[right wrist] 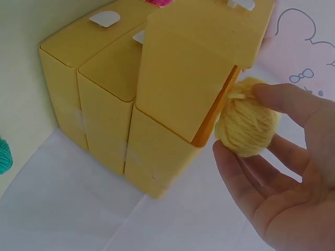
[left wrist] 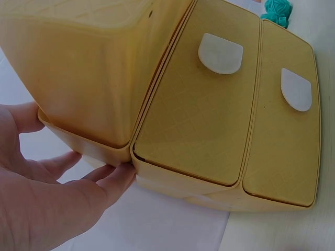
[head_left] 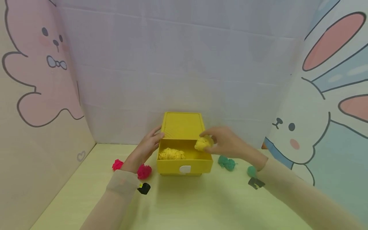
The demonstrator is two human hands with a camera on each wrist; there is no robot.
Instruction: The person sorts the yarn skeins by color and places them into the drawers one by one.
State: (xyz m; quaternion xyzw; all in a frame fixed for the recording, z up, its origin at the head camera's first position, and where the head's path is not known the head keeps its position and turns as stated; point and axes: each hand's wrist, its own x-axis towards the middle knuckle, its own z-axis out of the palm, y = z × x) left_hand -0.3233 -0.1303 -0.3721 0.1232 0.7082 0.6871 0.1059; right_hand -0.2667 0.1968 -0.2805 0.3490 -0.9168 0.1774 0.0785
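A yellow drawer cabinet (head_left: 183, 124) stands on the table with its top drawer (head_left: 168, 166) pulled out. Inside that drawer, on its left side, lies a yellow ball of yarn (head_left: 172, 154). My left hand (head_left: 147, 146) rests against the cabinet's left side; in the left wrist view its extended fingers (left wrist: 104, 185) touch the casing beside the top drawer. My right hand (head_left: 227, 142) pinches another yellow ball of yarn (right wrist: 247, 119) between thumb and fingers. In the head view this ball is over the drawer's right side, close to the wall's upper edge.
Red yarn balls (head_left: 144, 171) lie left of the cabinet, partly behind my left wrist. To the right are a green yarn bundle (head_left: 227, 163) and a green ball (head_left: 251, 172). Two lower drawers (left wrist: 196, 99) are closed. A white curtain (head_left: 184, 64) hangs behind, between cartoon-printed side panels.
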